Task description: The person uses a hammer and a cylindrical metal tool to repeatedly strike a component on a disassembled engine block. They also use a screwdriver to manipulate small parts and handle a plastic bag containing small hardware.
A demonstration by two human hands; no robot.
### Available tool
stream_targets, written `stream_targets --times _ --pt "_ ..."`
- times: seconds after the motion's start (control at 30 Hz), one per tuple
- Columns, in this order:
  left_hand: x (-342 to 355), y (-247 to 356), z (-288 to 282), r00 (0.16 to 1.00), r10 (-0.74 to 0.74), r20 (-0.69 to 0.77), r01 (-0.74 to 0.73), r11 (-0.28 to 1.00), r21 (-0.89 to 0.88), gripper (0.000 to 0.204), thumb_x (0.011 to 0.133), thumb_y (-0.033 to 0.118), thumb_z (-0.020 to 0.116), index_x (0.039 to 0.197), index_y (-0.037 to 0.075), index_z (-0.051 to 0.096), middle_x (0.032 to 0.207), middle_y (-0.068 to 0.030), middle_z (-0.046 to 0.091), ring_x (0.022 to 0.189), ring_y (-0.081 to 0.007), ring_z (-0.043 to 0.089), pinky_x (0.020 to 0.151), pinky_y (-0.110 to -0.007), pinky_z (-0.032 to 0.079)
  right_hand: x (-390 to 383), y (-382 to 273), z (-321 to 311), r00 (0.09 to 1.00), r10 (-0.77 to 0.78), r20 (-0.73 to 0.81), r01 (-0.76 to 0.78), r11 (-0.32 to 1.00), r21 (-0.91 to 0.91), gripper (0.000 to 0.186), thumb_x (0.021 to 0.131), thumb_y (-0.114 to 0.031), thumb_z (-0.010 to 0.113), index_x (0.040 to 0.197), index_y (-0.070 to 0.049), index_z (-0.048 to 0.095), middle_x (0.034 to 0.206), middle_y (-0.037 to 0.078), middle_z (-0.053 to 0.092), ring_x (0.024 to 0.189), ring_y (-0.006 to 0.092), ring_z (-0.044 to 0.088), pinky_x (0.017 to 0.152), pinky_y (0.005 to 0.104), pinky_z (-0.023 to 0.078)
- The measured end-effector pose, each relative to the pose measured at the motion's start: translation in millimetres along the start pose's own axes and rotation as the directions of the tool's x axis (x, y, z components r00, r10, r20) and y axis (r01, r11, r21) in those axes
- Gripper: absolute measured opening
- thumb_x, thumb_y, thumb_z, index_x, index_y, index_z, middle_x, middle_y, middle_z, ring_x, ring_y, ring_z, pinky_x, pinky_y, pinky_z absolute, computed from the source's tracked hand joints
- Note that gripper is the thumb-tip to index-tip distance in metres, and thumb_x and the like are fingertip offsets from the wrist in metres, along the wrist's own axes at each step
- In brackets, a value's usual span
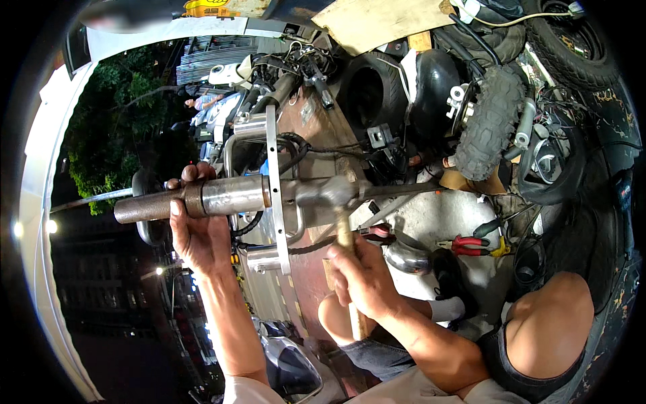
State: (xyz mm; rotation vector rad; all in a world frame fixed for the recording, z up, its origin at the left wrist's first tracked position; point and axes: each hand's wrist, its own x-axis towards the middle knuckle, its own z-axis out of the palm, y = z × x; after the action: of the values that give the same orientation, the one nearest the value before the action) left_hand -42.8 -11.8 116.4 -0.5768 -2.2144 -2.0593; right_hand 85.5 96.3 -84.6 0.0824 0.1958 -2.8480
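Observation:
My left hand (207, 236) is wrapped around a metal tube (232, 196) that lies nearly level across the view. Its left end is a rusty brown sleeve (149, 207); the part further right is bright steel. The tube meets a flat metal bar (275, 188) with small holes, which has a short cylinder at each end and looks like a fork clamp. In my right hand (365, 277) is a hammer (344, 232), gripped by its pale wooden handle. The hammer's head is smeared by motion beside the steel shaft right of the bar; whether they touch, I cannot tell.
Red-handled pliers (464, 244) and a rounded chrome part (407, 256) lie on the pale floor below right. A knobby tyre (490, 124), a smooth tyre (369, 94) and loose cables crowd the upper right. Scooter bodywork (293, 367) stands at the bottom; a person (204, 102) is further off.

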Motion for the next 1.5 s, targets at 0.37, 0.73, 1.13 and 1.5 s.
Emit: stream_targets --times 0.37,0.73,1.13,1.5 --pt "6 -3 -6 0.994 -0.02 0.103 0.024 0.999 -0.033 0.035 0.095 0.023 0.075 0.126 0.014 0.061 0.132 -0.0124 0.061 0.138 -0.0341 0.049 0.123 -0.052 0.03 -11 8 10 0.977 -0.024 -0.21 0.052 0.99 0.128 0.019 0.105 -0.024 0.057 0.098 -0.008 0.051 0.062 -0.002 0.052 0.041 0.0066 0.045 0.037 0.0247 0.039" --pt "5 2 -1 0.998 0.033 0.058 -0.024 0.99 -0.139 0.03 0.092 0.011 0.076 0.118 0.007 0.06 0.119 -0.014 0.073 0.12 -0.0349 0.066 0.113 -0.051 0.043 -45 -30 10 0.969 -0.128 -0.21 0.051 0.941 -0.335 0.028 0.107 -0.033 0.058 0.096 -0.008 0.053 0.064 -0.001 0.049 0.042 0.0072 0.044 0.037 0.0235 0.038" --pt "30 33 -20 0.994 0.109 0.004 -0.096 0.89 -0.447 0.042 0.092 0.03 0.076 0.116 0.0 0.06 0.106 -0.0188 0.07 0.103 -0.0311 0.071 0.089 -0.044 0.061 -170 -141 83 0.846 -0.53 0.053 0.093 0.049 -0.994 0.033 0.109 -0.036 0.052 0.096 -0.006 0.056 0.064 -0.001 0.051 0.047 0.008 0.046 0.042 0.0247 0.038" --pt "60 26 -22 0.99 -0.018 -0.139 -0.078 0.754 -0.652 0.033 0.091 0.03 0.077 0.095 0.009 0.052 0.071 -0.0048 0.058 0.057 -0.0174 0.058 0.053 -0.039 0.052 -156 -168 274 0.733 -0.3 0.611 0.233 -0.733 -0.639 0.032 0.107 -0.033 0.058 0.11 -0.001 0.063 0.074 -0.005 0.047 0.061 0.0024 0.039 0.053 0.021 0.03"
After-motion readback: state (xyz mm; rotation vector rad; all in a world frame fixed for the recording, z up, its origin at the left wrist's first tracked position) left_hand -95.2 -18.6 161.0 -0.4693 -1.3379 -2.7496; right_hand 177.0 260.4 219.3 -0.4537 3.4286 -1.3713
